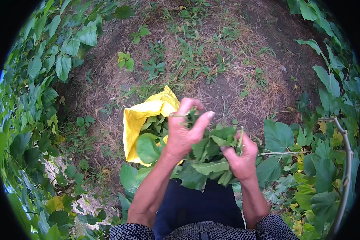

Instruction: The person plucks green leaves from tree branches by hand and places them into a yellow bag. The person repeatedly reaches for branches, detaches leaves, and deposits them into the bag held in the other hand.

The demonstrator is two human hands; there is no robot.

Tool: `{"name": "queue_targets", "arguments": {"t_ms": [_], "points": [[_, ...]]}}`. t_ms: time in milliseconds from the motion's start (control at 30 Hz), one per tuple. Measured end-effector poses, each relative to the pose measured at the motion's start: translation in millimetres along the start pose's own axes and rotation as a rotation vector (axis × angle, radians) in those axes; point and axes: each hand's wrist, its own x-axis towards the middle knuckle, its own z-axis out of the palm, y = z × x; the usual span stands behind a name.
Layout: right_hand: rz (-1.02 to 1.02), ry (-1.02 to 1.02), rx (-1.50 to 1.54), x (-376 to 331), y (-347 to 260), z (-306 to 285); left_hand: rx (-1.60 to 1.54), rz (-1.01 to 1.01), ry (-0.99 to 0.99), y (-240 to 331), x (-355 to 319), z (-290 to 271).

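My left hand (181, 134) is closed round a small bunch of green leaves (192, 116), with stems poking out between thumb and fingers. To its right, my right hand (244, 159) is closed on the stems of broad, toothed green leaves (212, 166), which fan out between the two hands and over my dark trousers. Just left of my left wrist a yellow bag (133, 128) stands on the ground with its mouth open. Many green leaves (151, 127) lie inside it. My left forearm hides part of the bag.
Leafy green bushes (64, 66) rise along the left side, and more foliage (322, 172) fills the right. A bare, bent branch (346, 164) curves up at the right edge. Ahead lies brown soil (244, 84) with dry needles and tufts of grass (196, 56).
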Motion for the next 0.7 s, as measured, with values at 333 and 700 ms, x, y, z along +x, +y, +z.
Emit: {"name": "queue_targets", "arguments": {"t_ms": [333, 700], "points": [[-0.250, -0.268, 0.238, -13.4, -36.8, 211.5, 0.273, 0.066, 0.685, -15.8, -85.8, -226.8], [0.401, -0.346, 1.041, -15.3, 35.1, 281.0, 0.451, -0.164, 0.075, -35.5, -123.9, -180.3]]}}
